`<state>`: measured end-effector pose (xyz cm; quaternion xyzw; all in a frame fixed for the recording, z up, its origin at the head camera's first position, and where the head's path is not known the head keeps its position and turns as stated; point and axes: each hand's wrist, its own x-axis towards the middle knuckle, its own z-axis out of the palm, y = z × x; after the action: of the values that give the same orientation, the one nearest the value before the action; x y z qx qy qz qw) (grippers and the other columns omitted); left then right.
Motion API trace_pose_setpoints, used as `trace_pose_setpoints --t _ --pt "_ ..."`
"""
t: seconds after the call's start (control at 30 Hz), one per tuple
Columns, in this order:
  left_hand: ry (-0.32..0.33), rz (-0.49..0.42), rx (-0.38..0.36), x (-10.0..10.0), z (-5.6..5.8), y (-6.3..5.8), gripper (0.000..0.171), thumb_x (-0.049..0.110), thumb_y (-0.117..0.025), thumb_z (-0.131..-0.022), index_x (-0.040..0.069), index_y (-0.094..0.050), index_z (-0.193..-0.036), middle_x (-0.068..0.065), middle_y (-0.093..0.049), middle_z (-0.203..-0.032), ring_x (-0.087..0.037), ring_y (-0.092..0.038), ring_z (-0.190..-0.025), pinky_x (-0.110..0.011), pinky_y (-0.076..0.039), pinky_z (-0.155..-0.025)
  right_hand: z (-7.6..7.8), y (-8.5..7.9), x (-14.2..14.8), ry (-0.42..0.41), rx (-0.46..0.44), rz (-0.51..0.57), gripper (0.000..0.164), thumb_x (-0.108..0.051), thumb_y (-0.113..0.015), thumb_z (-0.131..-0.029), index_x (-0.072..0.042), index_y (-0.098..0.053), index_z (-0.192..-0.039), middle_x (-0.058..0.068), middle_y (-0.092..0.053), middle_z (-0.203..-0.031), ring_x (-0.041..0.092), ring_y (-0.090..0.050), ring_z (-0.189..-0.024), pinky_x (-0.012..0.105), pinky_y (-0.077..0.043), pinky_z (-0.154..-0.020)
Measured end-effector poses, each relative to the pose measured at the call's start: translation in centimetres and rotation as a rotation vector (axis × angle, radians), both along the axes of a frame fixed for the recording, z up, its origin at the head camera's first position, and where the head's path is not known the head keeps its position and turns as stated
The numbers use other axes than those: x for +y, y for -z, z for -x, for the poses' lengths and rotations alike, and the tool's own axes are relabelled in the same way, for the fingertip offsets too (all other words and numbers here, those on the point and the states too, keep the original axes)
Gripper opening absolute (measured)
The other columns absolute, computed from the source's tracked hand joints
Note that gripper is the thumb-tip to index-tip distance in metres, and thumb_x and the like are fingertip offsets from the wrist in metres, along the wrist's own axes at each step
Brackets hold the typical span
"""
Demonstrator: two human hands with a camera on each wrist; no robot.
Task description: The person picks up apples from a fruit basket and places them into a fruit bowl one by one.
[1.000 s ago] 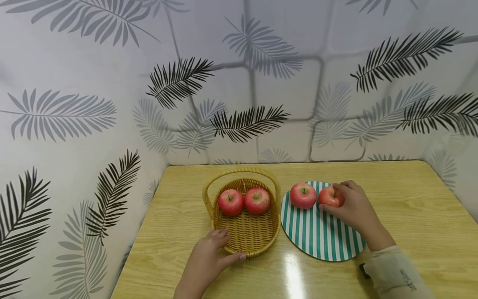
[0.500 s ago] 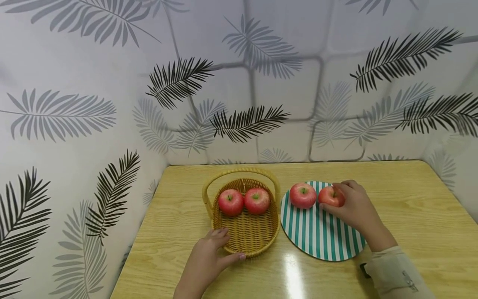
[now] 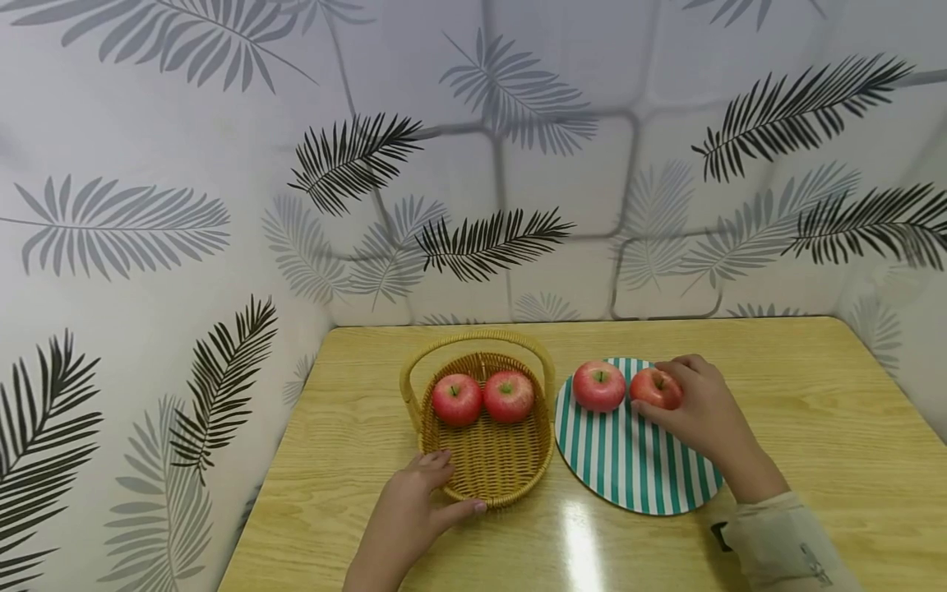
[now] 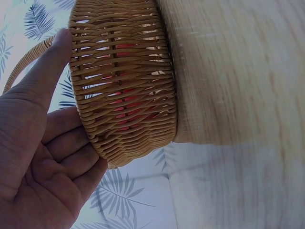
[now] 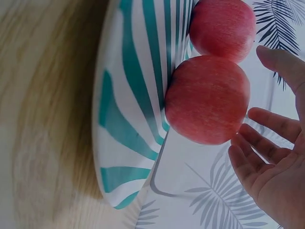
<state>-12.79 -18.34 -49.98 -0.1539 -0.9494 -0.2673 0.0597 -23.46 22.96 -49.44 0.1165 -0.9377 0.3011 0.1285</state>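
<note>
My left hand (image 3: 407,514) holds the round wicker basket (image 3: 491,500) by its near left rim. In the left wrist view the thumb lies on the basket's rim and the fingers bend against it. Two red apples (image 3: 456,400) sit side by side in the basket's far half. My right hand (image 3: 703,411) spreads its thumb and fingers about the right-hand apple (image 3: 654,389) on a striped round board (image 3: 636,473). In the right wrist view the thumb stands apart from that apple (image 5: 207,100), while fingertips touch or nearly touch it. Another red apple (image 3: 599,386) sits just to its left.
The basket's arched handle (image 3: 481,335) rises over its far side. Both basket and board stand on a light wooden table (image 3: 355,411). A leaf-patterned wall (image 3: 533,181) bounds the table at the back and left.
</note>
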Motion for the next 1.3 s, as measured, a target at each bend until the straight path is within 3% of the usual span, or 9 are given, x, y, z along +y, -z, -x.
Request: trace_pose_setpoints --t 0.4,0.73,1.0,1.3 --pt "0.003 0.003 -0.006 0.1 0.1 -0.1 0.065 0.050 -0.088 -0.082 -0.003 -0.079 -0.119 -0.018 -0.074 -0.133 -0.034 -0.070 -0.129 -0.053 -0.048 -0.118 -0.8 -0.5 -0.7 -0.021 -0.074 0.015 0.060 -0.033 -0.089 -0.087 0.004 -0.069 -0.130 0.025 -0.060 -0.131 0.044 -0.055 -0.117 0.063 -0.063 -0.086" --pt "0.008 0.008 -0.008 0.1 0.0 -0.2 0.066 0.050 -0.087 -0.082 -0.003 -0.078 -0.120 -0.018 -0.074 -0.133 -0.034 -0.069 -0.129 -0.054 -0.050 -0.116 -1.6 -1.0 -1.7 -0.047 -0.061 0.028 0.062 -0.033 -0.090 -0.086 0.002 -0.068 -0.132 0.022 -0.060 -0.129 0.043 -0.058 -0.114 0.058 -0.065 -0.082" --pt "0.005 0.005 -0.011 0.0 0.0 -0.1 0.067 0.051 -0.086 -0.083 -0.003 -0.078 -0.121 -0.018 -0.074 -0.133 -0.034 -0.069 -0.129 -0.055 -0.051 -0.115 -2.3 -1.4 -2.8 -0.093 0.006 0.019 0.057 -0.029 -0.091 -0.085 0.002 -0.071 -0.129 0.019 -0.065 -0.126 0.041 -0.059 -0.118 0.063 -0.061 -0.091" --pt "0.006 0.008 0.002 0.1 0.0 -0.1 0.067 0.052 -0.086 -0.082 -0.003 -0.079 -0.120 -0.018 -0.074 -0.133 -0.034 -0.070 -0.129 -0.054 -0.051 -0.115 -3.4 -2.0 -3.8 -0.128 -0.019 0.038 0.061 -0.032 -0.091 -0.085 0.002 -0.070 -0.132 0.021 -0.061 -0.135 0.044 -0.057 -0.125 0.068 -0.056 -0.099"
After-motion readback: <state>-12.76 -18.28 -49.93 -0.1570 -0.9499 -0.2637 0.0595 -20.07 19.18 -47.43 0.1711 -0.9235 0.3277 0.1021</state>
